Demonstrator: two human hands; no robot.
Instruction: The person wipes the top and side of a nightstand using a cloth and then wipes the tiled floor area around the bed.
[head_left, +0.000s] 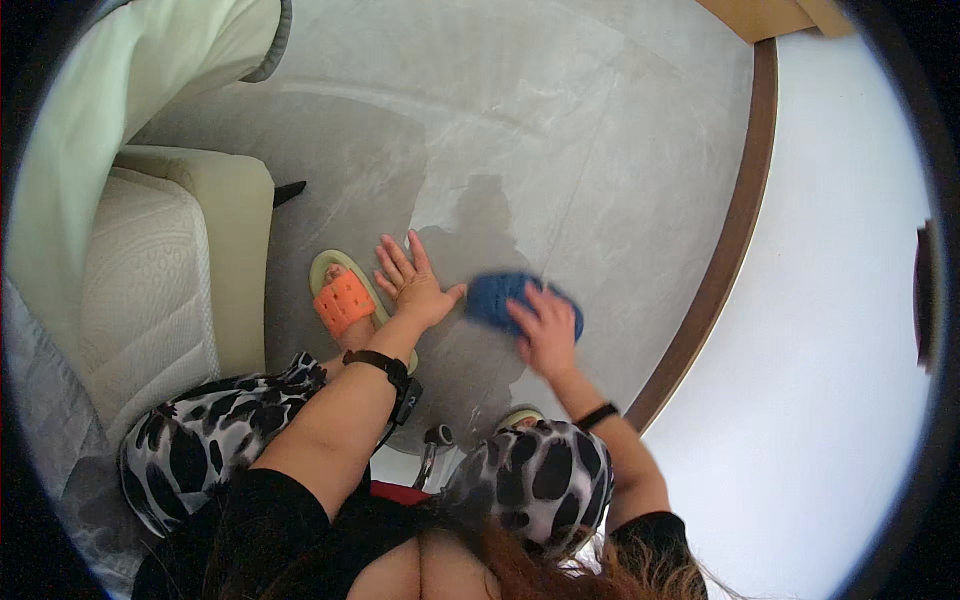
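My right hand (547, 326) has its fingers over one end of a blue slipper (495, 304) and grips it above the floor. Motion blur softens the slipper, and its underside is hidden. To the left of it, my left hand (414, 283) is held out with the fingers spread and nothing in them. Its thumb points towards the slipper's near end, with a small gap between. Just left of that hand is my foot in a slide sandal (343, 301) with an orange strap and a pale yellow sole. My other sandal (519, 414) shows only in part by my right knee.
A bed with a quilted pale mattress (150, 255) and a cream frame (236, 225) stands at left; its dark leg (289, 193) juts out. A white wall (817, 225) with brown skirting (739, 217) bounds the right. Below me is a chair caster (441, 435) on grey floor (637, 150).
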